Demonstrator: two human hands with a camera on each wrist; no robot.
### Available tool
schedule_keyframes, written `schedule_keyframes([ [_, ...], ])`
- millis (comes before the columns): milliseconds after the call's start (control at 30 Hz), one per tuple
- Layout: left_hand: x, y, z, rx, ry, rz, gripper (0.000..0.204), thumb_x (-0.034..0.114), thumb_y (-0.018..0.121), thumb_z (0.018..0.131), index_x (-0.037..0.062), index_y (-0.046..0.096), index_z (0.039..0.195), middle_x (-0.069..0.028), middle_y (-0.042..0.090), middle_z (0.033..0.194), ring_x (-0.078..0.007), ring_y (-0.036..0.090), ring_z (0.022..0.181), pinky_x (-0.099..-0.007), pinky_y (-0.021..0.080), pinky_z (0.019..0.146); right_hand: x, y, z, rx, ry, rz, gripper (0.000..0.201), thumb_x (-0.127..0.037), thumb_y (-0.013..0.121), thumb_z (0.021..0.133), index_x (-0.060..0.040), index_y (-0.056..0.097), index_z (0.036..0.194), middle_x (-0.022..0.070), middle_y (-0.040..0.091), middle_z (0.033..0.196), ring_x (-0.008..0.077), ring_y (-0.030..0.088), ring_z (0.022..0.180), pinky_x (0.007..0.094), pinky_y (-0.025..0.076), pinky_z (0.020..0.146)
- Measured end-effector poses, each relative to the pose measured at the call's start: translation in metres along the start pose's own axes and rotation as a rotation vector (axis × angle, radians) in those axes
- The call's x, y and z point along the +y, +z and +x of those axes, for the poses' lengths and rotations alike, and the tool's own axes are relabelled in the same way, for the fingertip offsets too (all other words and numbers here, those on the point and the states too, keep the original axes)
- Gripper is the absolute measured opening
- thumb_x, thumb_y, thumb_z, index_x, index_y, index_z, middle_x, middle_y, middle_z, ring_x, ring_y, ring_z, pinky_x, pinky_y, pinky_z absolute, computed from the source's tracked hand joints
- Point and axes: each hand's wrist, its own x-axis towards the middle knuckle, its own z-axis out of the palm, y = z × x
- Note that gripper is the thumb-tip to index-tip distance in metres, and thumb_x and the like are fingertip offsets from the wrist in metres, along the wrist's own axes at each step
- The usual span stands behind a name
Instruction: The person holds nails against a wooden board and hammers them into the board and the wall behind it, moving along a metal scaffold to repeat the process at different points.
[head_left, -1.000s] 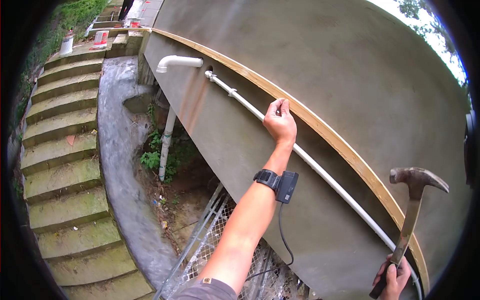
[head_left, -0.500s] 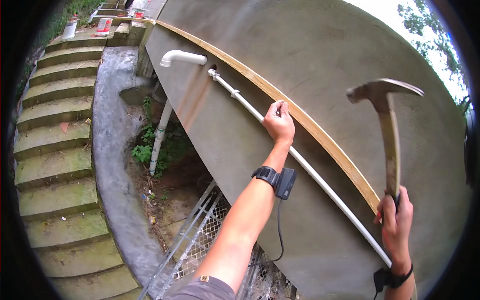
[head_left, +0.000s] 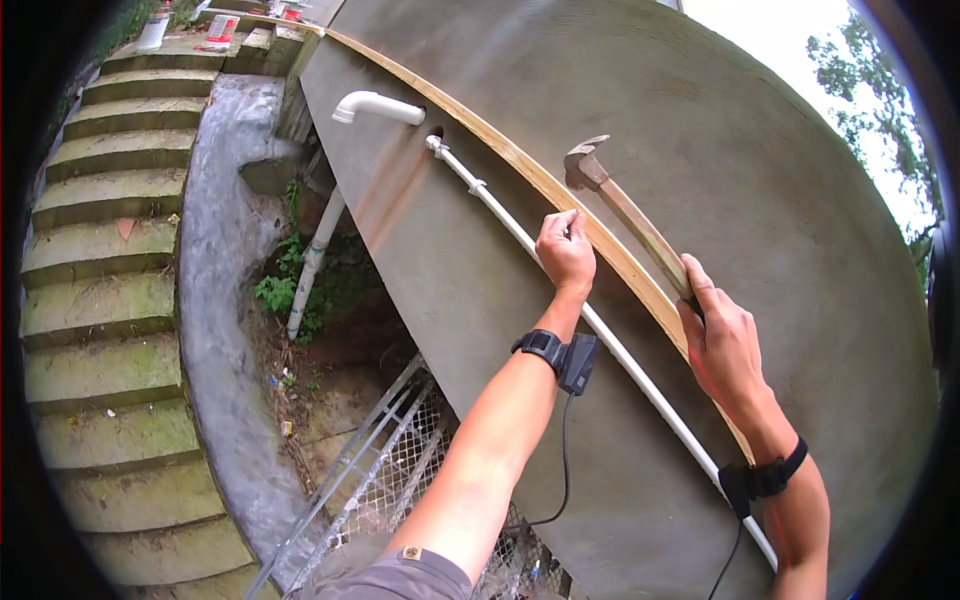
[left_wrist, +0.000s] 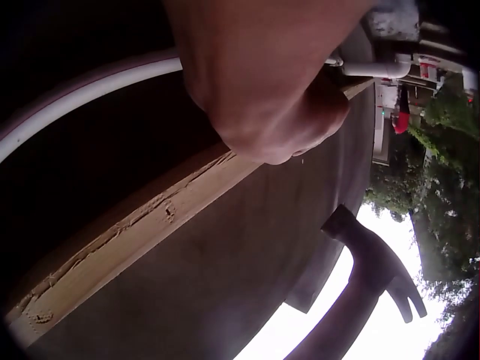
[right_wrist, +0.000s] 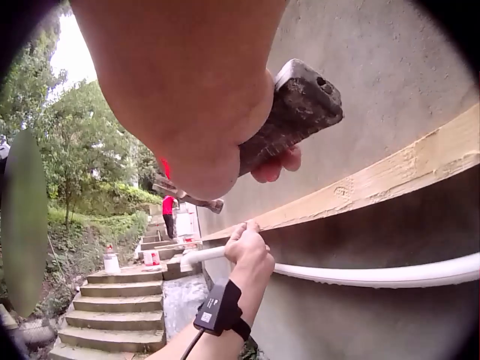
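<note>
My left hand (head_left: 567,252) is at the lower edge of a long wooden strip (head_left: 640,275) set against the grey wall. Its thumb and fingers pinch a small thin nail-like thing (left_wrist: 302,160), mostly hidden by the fingertips. The right hand (head_left: 725,345) grips a claw hammer (head_left: 645,238) low on its handle, index finger laid along it. The steel head stands over the wall, just above and right of the left fingertips, apart from them. In the right wrist view, the dark handle end (right_wrist: 300,112) juts out of the fist.
A thin white pipe (head_left: 640,377) runs below the strip, and a thick white elbow pipe (head_left: 375,104) sticks out of the wall. Concrete steps (head_left: 105,310) descend at left beside a grey channel (head_left: 225,220). A metal mesh frame (head_left: 400,470) lies below. A person in red (right_wrist: 168,206) stands farther up.
My right hand has come up and leftward from the lower right, bringing the hammer head close to the left hand. The left hand keeps its pinch at the strip.
</note>
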Motion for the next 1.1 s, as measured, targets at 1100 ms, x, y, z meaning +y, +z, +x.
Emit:
schedule_keyframes([
  [1100,-0.016,-0.183,-0.084,0.405,-0.867,-0.04,0.023,0.017,0.064,0.096,-0.004,0.071,0.103,-0.0054,0.068,0.074,-0.012,0.058,0.073,-0.0295,0.045,0.071,-0.003,0.022,0.011,-0.019,-0.101,-0.216,0.065,-0.001,0.067,0.093,-0.0144,0.049,0.155,0.0172,0.059,0.079,0.035,0.061,0.065,0.0454,0.052,0.061],
])
